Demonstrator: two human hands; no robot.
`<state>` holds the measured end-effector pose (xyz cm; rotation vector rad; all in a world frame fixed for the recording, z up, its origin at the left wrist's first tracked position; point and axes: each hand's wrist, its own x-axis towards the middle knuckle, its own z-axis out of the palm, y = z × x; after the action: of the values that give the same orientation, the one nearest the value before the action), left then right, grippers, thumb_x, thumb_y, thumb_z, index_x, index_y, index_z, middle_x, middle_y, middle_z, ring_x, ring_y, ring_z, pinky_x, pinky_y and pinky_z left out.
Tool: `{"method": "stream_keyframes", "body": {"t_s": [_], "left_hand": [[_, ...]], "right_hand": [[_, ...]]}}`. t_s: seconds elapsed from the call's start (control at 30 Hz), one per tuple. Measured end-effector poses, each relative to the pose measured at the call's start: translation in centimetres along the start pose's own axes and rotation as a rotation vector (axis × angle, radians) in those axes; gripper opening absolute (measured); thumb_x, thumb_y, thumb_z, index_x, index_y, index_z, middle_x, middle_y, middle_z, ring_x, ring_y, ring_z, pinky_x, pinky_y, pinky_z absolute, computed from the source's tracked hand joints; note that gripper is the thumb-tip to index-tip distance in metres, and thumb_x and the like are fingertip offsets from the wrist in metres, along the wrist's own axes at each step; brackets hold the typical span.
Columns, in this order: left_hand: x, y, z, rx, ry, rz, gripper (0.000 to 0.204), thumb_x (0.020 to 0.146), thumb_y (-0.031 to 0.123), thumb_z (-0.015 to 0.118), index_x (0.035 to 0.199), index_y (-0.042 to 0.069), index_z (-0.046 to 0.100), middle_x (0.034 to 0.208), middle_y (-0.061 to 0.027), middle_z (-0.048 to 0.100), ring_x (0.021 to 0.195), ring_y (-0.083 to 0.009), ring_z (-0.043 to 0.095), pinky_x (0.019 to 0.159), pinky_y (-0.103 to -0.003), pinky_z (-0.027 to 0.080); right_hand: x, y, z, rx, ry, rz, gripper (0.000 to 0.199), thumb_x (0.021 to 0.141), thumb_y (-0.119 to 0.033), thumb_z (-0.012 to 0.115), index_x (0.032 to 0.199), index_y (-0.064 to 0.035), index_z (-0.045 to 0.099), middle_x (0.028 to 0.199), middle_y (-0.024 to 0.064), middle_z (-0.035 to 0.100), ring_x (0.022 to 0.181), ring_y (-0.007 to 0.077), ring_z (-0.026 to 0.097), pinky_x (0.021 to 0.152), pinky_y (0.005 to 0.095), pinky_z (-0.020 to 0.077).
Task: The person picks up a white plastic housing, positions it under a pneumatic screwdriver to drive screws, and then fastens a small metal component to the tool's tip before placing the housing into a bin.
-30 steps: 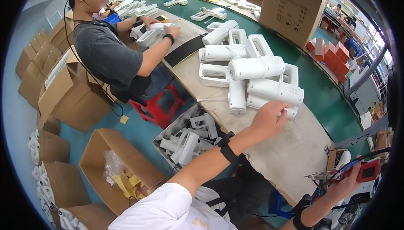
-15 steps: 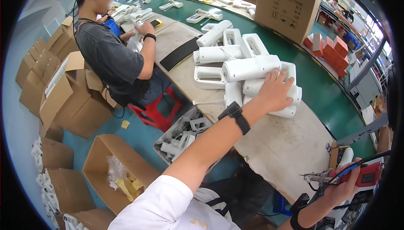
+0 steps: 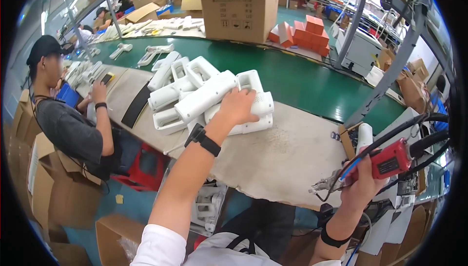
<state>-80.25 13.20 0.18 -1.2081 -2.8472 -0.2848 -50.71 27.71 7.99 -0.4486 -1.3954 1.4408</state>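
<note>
A pile of white plastic housings with loop handles (image 3: 204, 95) lies on the worktable (image 3: 287, 154). My left hand (image 3: 238, 106) rests over the pile's right end, fingers spread across a housing with a dotted grille (image 3: 263, 103) and thumb apart. It touches the housing without closing round it. At the right, my right hand (image 3: 363, 183) is wrapped round a red power screwdriver (image 3: 391, 159). The screwdriver's metal nose points left over the table edge, with a blue tube and black cables attached. Black bands circle both my wrists.
At the left a co-worker (image 3: 68, 105) sits on a red stool (image 3: 144, 168). Behind the pile runs a green conveyor belt (image 3: 302, 78). A large carton (image 3: 239, 8) and orange boxes (image 3: 307, 34) stand beyond it. A grey post (image 3: 385, 76) rises near the screwdriver. A bin of white parts (image 3: 209, 207) stands below the table.
The view has swung right, so the pile appears farther left. My right hand has raised the screwdriver and brought it closer to the table. My left hand stays on the pile.
</note>
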Motion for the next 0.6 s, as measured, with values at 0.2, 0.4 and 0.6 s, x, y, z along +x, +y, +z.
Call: {"method": "stream_keyframes", "body": {"t_s": [0.2,0.4,0.6], "left_hand": [[-3.3,-0.5,-4.0,0.257,0.284,-0.078,0.093,0.053,0.046,0.083,0.132,0.011,0.047,0.131,-0.0153,0.047,0.119,-0.0344,0.045,0.1,-0.047,0.037],[-6.6,-7.7,-6.9,0.143,-0.109,-0.399,0.085,0.057,0.031,0.077,0.133,0.013,0.047,0.12,-0.0127,0.057,0.112,-0.034,0.051,0.093,-0.042,0.045],[-10.7,-4.2,-7.4,0.091,0.516,-0.173,0.086,0.055,0.019,0.076,0.135,0.01,0.045,0.109,-0.0131,0.059,0.101,-0.0336,0.054,0.084,-0.042,0.048]], "right_hand": [[-0.2,-0.7,-0.6,0.003,-0.009,0.022,0.017,0.083,-0.003,0.059,0.099,-0.0014,0.051,0.082,0.0081,0.061,0.049,0.0098,0.054,0.04,0.0204,0.0419],[-0.4,-1.3,-0.5,0.024,-0.046,-0.001,0.018,0.084,0.0,0.057,0.1,-0.0006,0.05,0.081,0.009,0.06,0.046,0.0087,0.05,0.039,0.02,0.0397],[-0.2,-1.9,-0.1,0.034,-0.038,0.016,0.014,0.084,0.0,0.058,0.095,-0.0009,0.051,0.072,0.0067,0.058,0.043,0.0086,0.049,0.037,0.0196,0.0355]]}}
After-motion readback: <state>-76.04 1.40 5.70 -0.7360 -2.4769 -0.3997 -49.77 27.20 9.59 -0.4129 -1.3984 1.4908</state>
